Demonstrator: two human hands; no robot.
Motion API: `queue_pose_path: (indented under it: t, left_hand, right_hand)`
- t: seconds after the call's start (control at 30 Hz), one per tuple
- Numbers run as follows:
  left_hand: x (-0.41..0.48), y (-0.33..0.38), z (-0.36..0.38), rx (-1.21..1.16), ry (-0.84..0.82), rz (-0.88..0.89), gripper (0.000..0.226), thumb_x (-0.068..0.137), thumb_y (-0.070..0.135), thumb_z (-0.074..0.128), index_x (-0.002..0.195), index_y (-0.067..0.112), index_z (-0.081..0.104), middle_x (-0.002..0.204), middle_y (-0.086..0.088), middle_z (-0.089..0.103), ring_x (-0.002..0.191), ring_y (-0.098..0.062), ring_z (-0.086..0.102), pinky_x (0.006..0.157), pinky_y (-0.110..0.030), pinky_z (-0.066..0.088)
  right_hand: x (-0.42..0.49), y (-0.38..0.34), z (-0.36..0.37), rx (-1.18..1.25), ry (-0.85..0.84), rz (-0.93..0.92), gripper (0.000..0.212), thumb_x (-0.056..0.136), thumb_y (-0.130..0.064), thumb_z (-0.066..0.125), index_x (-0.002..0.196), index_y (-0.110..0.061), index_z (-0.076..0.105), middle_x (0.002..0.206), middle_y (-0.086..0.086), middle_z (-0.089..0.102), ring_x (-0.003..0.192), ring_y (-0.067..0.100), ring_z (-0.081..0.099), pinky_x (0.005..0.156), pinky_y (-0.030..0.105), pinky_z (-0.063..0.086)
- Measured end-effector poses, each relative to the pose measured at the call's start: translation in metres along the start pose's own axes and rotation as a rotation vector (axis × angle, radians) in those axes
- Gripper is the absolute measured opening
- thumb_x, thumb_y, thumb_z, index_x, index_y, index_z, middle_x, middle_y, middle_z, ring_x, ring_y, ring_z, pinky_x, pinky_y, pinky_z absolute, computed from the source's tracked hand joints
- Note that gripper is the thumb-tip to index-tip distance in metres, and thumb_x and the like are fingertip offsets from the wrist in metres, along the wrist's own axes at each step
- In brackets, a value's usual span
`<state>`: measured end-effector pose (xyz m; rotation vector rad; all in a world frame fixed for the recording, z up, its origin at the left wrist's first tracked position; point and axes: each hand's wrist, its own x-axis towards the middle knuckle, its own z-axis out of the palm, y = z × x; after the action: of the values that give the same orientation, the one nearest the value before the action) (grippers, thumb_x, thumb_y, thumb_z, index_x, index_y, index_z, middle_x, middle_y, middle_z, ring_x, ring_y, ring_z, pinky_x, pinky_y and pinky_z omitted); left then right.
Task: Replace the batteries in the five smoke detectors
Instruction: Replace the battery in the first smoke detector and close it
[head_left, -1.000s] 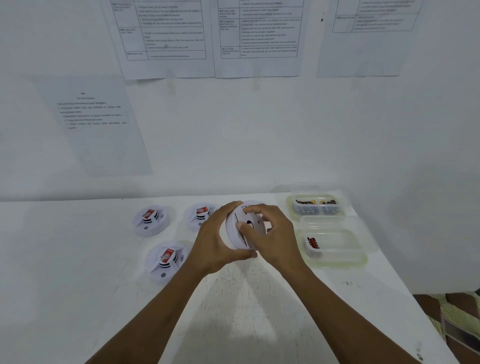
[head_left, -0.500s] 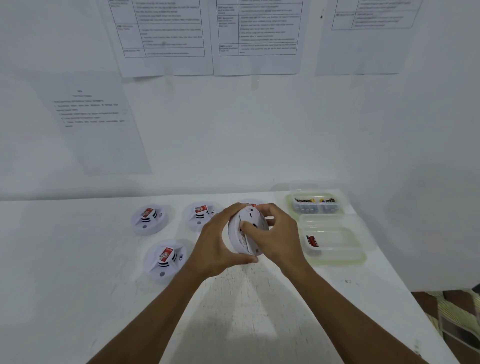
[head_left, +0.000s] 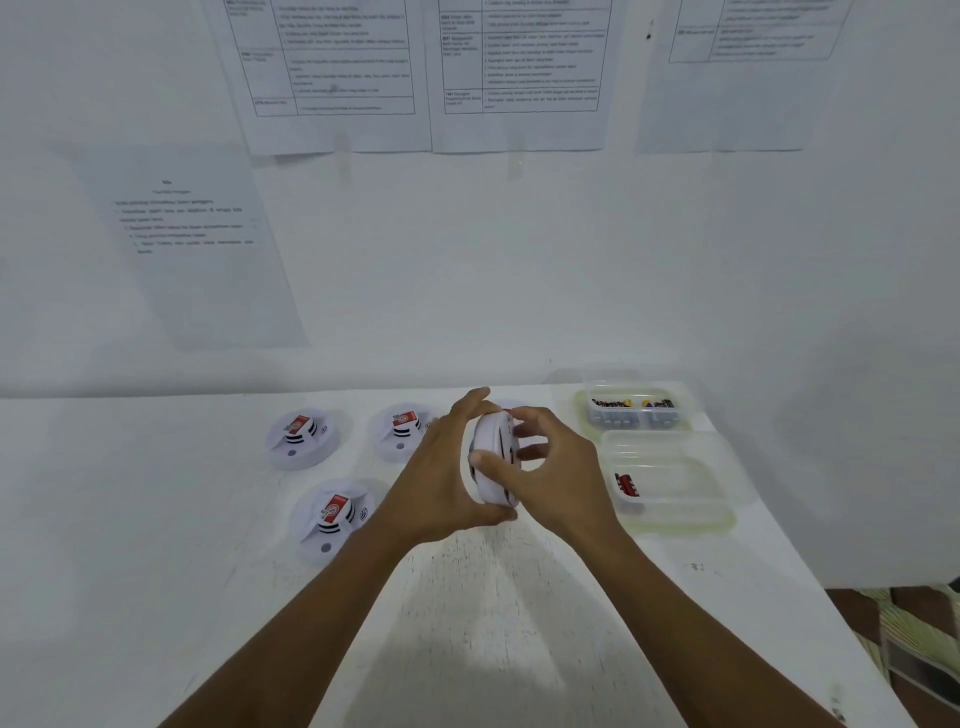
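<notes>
You hold the smoke detector (head_left: 491, 452) up off the table (head_left: 156, 519), on its edge between your palms. Its flat faces point left and right, and its seam runs top to bottom, tilted a little. Your left hand (head_left: 441, 473) wraps the left-facing half, fingers over the top of the rim and thumb under it. Your right hand (head_left: 566, 483) grips the right-facing half, thumb on the near rim and fingers curled round the far side. The likely next move is a twist about that left-right axis, one half against the other, so keep the hands square to it. The battery box (head_left: 636, 415) and the clear tub (head_left: 675, 504) sit just right of your right hand, the nearer one for reaching them.
</notes>
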<state>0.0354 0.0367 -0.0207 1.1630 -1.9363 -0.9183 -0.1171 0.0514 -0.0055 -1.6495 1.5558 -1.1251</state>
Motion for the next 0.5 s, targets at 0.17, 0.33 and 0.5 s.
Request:
queue_pose_path:
  t: [0.17,0.33,0.5]
  left_hand:
    - [0.001,-0.003,0.004,-0.009,0.017,0.033,0.106,0.055,0.057,0.080,0.139,0.051,0.016,0.135,0.040,0.038,0.128,0.006,0.042,0.097,-0.009,0.039]
    - [-0.001,-0.011,0.002,0.004,0.088,-0.010,0.098,0.044,0.071,0.075,0.127,0.046,0.029,0.126,0.033,0.036,0.120,-0.001,0.045,0.091,-0.005,0.037]
    - [-0.003,-0.025,-0.002,0.164,0.027,0.183,0.059,0.055,0.072,0.075,0.110,0.071,0.051,0.111,0.044,0.056,0.108,0.017,0.053,0.091,-0.008,0.043]
  right_hand:
    - [0.003,0.003,-0.011,0.201,-0.004,0.080,0.046,0.079,-0.026,0.079,0.117,-0.031,0.055,0.112,-0.001,0.070,0.095,0.017,0.069,0.079,0.037,0.062]
    - [0.006,0.013,-0.023,0.395,-0.064,0.176,0.039,0.087,-0.012,0.070,0.117,-0.032,0.054,0.106,0.004,0.071,0.096,0.022,0.069,0.068,0.034,0.063]
    - [0.005,0.021,-0.029,0.435,-0.171,0.152,0.027,0.091,-0.010,0.066,0.112,-0.027,0.062,0.098,0.007,0.074,0.089,0.025,0.072,0.064,0.036,0.060]
